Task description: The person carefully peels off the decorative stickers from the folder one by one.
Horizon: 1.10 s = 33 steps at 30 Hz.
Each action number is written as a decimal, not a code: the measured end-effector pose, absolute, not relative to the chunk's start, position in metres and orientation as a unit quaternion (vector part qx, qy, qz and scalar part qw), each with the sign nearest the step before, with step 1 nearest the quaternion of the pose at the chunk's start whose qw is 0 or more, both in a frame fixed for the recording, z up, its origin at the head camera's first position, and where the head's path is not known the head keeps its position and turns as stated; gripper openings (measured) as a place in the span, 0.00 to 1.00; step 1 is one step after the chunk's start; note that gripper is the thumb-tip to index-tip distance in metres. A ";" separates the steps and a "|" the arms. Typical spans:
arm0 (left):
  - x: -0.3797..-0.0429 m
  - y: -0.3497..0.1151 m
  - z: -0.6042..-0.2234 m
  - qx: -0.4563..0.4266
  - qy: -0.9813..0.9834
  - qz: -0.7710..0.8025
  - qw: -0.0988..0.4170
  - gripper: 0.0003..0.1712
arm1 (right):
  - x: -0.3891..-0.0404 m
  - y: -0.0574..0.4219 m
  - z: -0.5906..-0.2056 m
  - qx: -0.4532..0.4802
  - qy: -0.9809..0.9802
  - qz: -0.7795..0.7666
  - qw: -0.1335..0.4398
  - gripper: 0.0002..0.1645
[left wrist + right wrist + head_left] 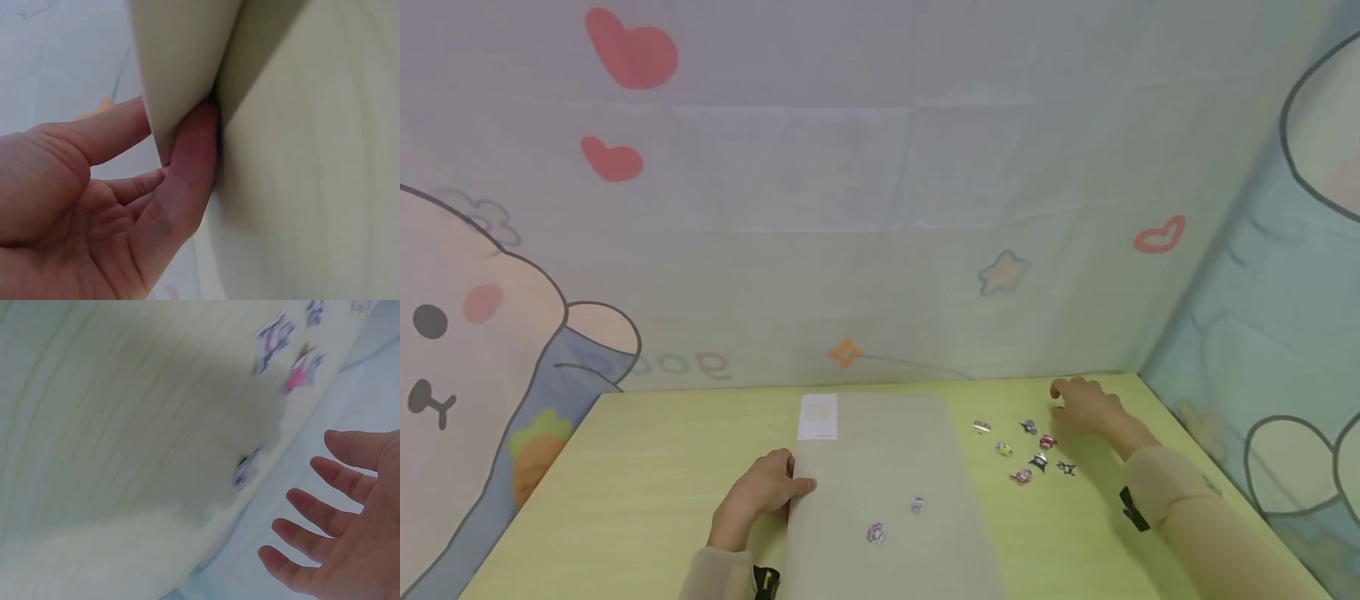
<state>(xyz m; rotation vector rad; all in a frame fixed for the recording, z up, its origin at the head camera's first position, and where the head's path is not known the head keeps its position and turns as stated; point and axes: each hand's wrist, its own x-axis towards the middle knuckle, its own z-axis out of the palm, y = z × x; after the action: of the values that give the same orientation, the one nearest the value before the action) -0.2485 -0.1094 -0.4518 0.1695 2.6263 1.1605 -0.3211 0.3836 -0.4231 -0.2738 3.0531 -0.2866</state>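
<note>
A pale grey board (902,450) lies lengthwise on the table. At its left edge my left hand (765,486) grips it, the thumb on the upper face and a bent finger (190,153) low against the edge, by the table. Two small cartoon stickers, a pinkish one (876,533) and a bluish one (917,505), are on the board. My right hand (1086,406) hovers over the table's far right part with spread fingers and holds nothing. Nearest to it are several loose stickers, among them a pink one (1047,442) and a dark one (1067,468).
A white card (817,417) lies on the board's far left corner. More loose stickers, including a yellow one (1003,448), lie right of the board. A printed cloth (850,208) hangs behind the pale yellow table (647,467), and another cloth (1262,333) borders its right side.
</note>
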 end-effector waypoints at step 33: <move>-0.249 -0.109 -0.455 0.063 0.910 0.392 0.123 0.15 | -0.245 0.221 -0.418 -0.306 0.951 -0.040 -0.024 0.15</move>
<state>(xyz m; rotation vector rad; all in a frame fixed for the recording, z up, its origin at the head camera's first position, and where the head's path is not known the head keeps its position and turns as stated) -0.2490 -0.1091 -0.4555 0.1830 2.6545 1.1424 -0.2450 0.2209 -0.4182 -0.9753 3.0346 -0.1270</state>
